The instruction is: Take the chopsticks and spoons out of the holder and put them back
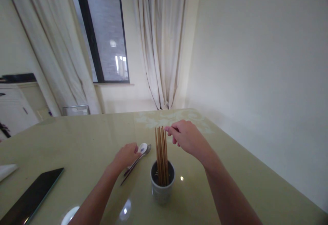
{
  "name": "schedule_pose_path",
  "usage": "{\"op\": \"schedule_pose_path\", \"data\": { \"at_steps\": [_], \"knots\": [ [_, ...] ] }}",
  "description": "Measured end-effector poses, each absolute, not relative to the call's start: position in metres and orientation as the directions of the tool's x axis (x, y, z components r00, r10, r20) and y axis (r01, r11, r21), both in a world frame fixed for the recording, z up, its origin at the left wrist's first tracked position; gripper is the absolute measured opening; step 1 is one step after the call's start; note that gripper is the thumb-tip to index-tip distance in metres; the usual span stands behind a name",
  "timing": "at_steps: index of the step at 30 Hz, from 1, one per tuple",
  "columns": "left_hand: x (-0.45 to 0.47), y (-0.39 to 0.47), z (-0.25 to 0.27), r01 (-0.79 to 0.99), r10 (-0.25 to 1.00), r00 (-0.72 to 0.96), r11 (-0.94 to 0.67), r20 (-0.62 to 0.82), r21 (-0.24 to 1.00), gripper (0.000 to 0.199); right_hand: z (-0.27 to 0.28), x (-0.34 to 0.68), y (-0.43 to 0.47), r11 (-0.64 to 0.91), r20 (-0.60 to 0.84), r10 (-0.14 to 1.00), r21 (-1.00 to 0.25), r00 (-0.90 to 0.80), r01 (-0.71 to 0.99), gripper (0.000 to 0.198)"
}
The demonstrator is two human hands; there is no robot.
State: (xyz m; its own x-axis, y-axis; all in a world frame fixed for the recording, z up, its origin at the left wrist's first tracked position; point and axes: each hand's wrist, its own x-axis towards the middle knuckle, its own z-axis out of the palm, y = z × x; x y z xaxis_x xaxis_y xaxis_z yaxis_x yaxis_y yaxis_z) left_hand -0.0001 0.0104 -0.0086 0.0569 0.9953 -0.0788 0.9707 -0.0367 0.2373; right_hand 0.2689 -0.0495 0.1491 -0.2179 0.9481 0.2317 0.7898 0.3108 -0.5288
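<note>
Right hand point(187, 135) by chopsticks point(161, 153), spoons point(142, 148), curtain point(164, 40) beyond

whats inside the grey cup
Several brown chopsticks stand in the cup, tops sticking out. Their lower ends and the cup's bottom are hidden by its front wall.

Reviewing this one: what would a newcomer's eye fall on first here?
Probably the upright bundle of slim brown chopsticks in a round, pale grey cup at the lower centre, with the right hand by their upper ends. Next, left of the cup, the left hand beside a white patterned spoon and a silver metal spoon. The flat black slab at lower left also stands out.
</note>
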Motion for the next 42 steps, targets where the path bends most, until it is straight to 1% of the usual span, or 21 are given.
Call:
{"op": "schedule_pose_path", "data": {
  "at_steps": [6,9,11,12,15,17,19,21,23,25,27,29,30,31,32,34,36,37,39,40,42],
  "knots": [
    [0.001,0.01,-0.002,0.955,0.998,0.014,0.006,-0.065,0.297,0.014,0.153,0.267,-0.052,0.298,0.252,0.947,-0.468,-0.197,0.832,0.041],
    [-0.004,0.01,0.012,0.944,1.0,0.007,0.001,-0.022,0.33,0.018,0.151,0.264,-0.05,0.308,0.271,0.942,-0.462,-0.198,0.832,0.038],
    [-0.009,0.008,0.026,0.923,0.999,0.013,-0.025,0.035,0.383,0.025,0.149,0.264,-0.048,0.319,0.256,0.942,-0.479,-0.217,0.818,0.035],
    [-0.012,0.006,0.035,0.899,0.997,0.012,-0.043,0.072,0.436,0.028,0.147,0.263,-0.047,0.322,0.241,0.943,-0.486,-0.23,0.812,0.035],
    [-0.016,-0.001,0.059,0.758,0.982,-0.019,-0.109,0.188,0.643,0.038,0.145,0.264,-0.045,0.333,0.214,0.942,-0.49,-0.259,0.806,0.039],
    [-0.015,-0.007,0.071,0.664,0.97,-0.042,-0.152,0.239,0.732,0.044,0.145,0.265,-0.046,0.346,0.241,0.936,-0.496,-0.256,0.796,0.036],
    [-0.012,-0.014,0.082,0.592,0.96,-0.051,-0.194,0.277,0.782,0.05,0.146,0.265,-0.047,0.356,0.273,0.93,-0.502,-0.246,0.788,0.032],
    [-0.006,-0.021,0.091,0.506,0.95,-0.053,-0.239,0.306,0.829,0.053,0.148,0.265,-0.047,0.346,0.264,0.934,-0.495,-0.241,0.797,0.034],
    [0.001,-0.028,0.1,0.401,0.945,-0.034,-0.285,0.325,0.871,0.052,0.15,0.265,-0.049,0.326,0.252,0.94,-0.473,-0.229,0.819,0.04],
    [0.012,-0.038,0.108,0.306,0.942,0.024,-0.326,0.336,0.894,0.047,0.152,0.264,-0.052,0.332,0.313,0.93,-0.484,-0.194,0.81,0.045],
    [0.025,-0.049,0.114,0.24,0.929,0.103,-0.369,0.354,0.898,0.041,0.156,0.263,-0.057,0.424,0.438,0.882,-0.573,-0.175,0.701,0.042],
    [0.04,-0.061,0.119,0.202,0.911,0.178,-0.403,0.372,0.892,0.035,0.159,0.262,-0.064,0.55,0.532,0.825,-0.674,-0.193,0.494,0.036],
    [0.047,-0.067,0.121,0.192,0.901,0.212,-0.418,0.379,0.888,0.032,0.16,0.261,-0.067,0.591,0.557,0.803,-0.7,-0.213,0.401,0.034],
    [0.053,-0.071,0.123,0.183,0.891,0.244,-0.431,0.384,0.883,0.03,0.161,0.261,-0.07,0.615,0.569,0.788,-0.708,-0.234,0.347,0.031],
    [0.057,-0.074,0.124,0.174,0.881,0.273,-0.441,0.388,0.88,0.029,0.161,0.261,-0.072,0.626,0.573,0.78,-0.704,-0.252,0.337,0.028],
    [0.06,-0.075,0.126,0.164,0.865,0.316,-0.455,0.39,0.875,0.028,0.163,0.262,-0.075,0.639,0.586,0.767,-0.66,-0.261,0.396,0.027],
    [0.054,-0.066,0.122,0.191,0.868,0.325,-0.45,0.377,0.872,0.033,0.164,0.265,-0.075,0.653,0.619,0.742,-0.584,-0.257,0.482,0.026],
    [0.049,-0.059,0.117,0.236,0.879,0.314,-0.439,0.36,0.867,0.037,0.165,0.266,-0.075,0.66,0.635,0.727,-0.539,-0.263,0.523,0.025],
    [0.035,-0.042,0.102,0.408,0.912,0.269,-0.399,0.31,0.821,0.043,0.166,0.269,-0.075,0.665,0.637,0.709,-0.459,-0.303,0.59,0.022],
    [0.028,-0.034,0.091,0.532,0.93,0.244,-0.365,0.275,0.764,0.041,0.166,0.269,-0.075,0.661,0.615,0.713,-0.429,-0.337,0.616,0.021],
    [0.017,-0.019,0.067,0.783,0.957,0.219,-0.289,0.191,0.551,0.028,0.164,0.269,-0.076,0.647,0.532,0.738,-0.384,-0.415,0.659,0.019]
  ]
}}
